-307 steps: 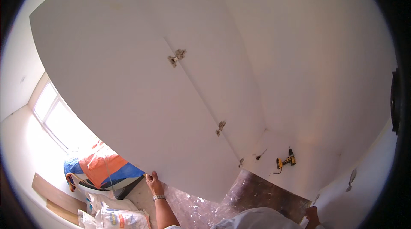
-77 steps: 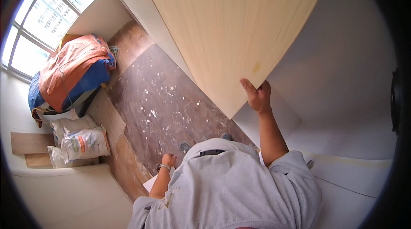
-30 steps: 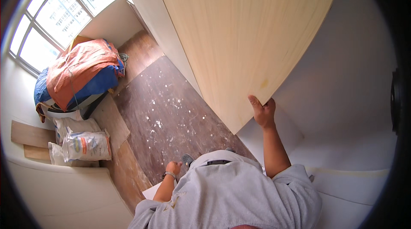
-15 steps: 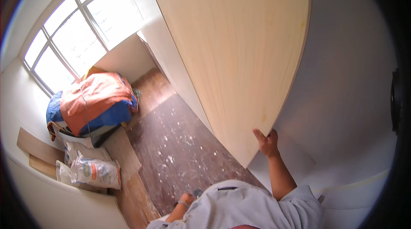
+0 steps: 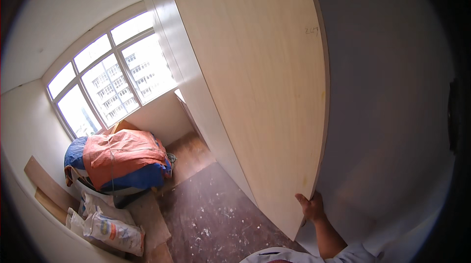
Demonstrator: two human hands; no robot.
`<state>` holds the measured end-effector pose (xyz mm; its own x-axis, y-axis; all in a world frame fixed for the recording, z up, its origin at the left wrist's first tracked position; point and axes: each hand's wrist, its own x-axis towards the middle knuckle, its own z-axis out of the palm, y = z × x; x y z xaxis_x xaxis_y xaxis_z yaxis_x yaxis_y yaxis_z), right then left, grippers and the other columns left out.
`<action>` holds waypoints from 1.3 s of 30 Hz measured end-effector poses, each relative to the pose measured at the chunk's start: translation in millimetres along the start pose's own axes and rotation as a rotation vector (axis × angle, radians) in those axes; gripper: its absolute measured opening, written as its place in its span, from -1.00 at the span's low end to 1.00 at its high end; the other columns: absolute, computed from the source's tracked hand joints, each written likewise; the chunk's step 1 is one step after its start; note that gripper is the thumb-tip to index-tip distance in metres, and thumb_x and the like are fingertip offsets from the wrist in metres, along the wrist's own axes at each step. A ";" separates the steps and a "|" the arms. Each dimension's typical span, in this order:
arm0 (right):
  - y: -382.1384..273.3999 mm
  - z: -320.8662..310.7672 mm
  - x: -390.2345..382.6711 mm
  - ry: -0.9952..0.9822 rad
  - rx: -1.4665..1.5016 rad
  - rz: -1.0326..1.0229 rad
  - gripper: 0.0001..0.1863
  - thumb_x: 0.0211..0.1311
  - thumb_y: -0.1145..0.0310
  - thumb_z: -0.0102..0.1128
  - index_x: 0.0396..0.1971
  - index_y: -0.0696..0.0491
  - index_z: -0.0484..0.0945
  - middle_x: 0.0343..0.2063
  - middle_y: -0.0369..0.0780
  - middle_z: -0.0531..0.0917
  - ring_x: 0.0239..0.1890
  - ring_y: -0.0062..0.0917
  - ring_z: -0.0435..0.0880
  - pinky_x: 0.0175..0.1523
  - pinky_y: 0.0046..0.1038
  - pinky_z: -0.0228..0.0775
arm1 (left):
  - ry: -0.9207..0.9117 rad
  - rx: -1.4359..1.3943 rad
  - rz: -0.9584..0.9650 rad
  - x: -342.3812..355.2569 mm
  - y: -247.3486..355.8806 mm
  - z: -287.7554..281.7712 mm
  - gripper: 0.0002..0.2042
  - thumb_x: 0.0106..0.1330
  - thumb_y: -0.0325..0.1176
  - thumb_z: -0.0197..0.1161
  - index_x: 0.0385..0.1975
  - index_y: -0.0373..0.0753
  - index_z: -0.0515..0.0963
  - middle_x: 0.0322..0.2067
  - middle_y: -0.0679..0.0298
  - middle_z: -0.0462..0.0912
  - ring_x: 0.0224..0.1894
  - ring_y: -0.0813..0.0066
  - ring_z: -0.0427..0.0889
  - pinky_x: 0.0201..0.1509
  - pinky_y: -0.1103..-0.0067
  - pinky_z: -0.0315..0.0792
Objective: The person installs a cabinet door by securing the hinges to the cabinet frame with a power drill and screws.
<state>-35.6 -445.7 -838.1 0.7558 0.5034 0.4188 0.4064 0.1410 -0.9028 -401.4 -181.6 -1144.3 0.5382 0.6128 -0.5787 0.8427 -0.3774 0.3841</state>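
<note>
Where the room lies farthest to the left of the right hand, two flat brown boards rest against a pale wall. Just beside them, on the hand's left and slightly lower, sit plump white sacks with coloured printing. Above the sacks, also left of the hand, is a bulky bundle wrapped in orange and blue sheeting and tied with thin cord. Higher still, up and to the left of the hand, a wide multi-pane window lets in bright daylight (a building with rows of windows shows through the glass). Nearer the hand, on its left, stretches a dark brown floor speckled with white spots.

Next comes a white upright surface, and then the large wood-grain panel, which rises from beside the right hand to the top of the view. Its lower corner points downward, just left of the hand. The right hand is clamped on the panel's right edge near that corner, thumb on the pale wooden face. The left hand is out of sight, so its state cannot be told. Right of the gripping hand spreads a smooth, shadowy grey surface.
</note>
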 end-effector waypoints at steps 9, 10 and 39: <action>-0.5 -0.2 -3.9 0.003 0.009 0.049 -0.62 0.19 0.16 0.25 -0.18 0.19 0.55 -0.36 -0.11 0.67 -0.26 -0.43 0.66 -0.14 -0.44 0.44 | 0.075 -0.003 0.063 2.7 45.5 -42.4 -0.60 0.09 0.00 0.15 -0.33 -0.23 0.66 -0.26 -0.03 0.63 -0.13 0.06 0.63 -0.09 0.31 0.49; -1.0 -0.1 -4.1 -0.003 0.025 0.057 -0.62 0.19 0.16 0.26 -0.18 0.19 0.55 -0.36 -0.11 0.68 -0.26 -0.43 0.66 -0.14 -0.43 0.45 | 0.083 -0.005 0.069 2.8 48.2 -44.5 -0.60 0.09 0.00 0.15 -0.33 -0.23 0.66 -0.26 -0.03 0.63 -0.13 0.07 0.63 -0.09 0.31 0.49; -2.5 4.1 -14.4 -0.011 -0.140 0.157 -0.54 0.22 0.07 0.22 -0.08 0.14 0.54 -0.18 -0.14 0.66 -0.11 -0.45 0.63 -0.05 -0.43 0.44 | 0.514 -0.035 0.722 8.9 289.6 -216.5 -0.62 0.11 -0.02 0.15 -0.32 -0.21 0.66 -0.24 0.02 0.65 -0.13 0.12 0.64 -0.09 0.32 0.50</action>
<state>-49.6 -449.8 -842.3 0.8105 0.5188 0.2719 0.3516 -0.0595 -0.9343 -156.2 -135.1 -882.4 0.8573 0.4722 0.2052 0.2945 -0.7767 0.5568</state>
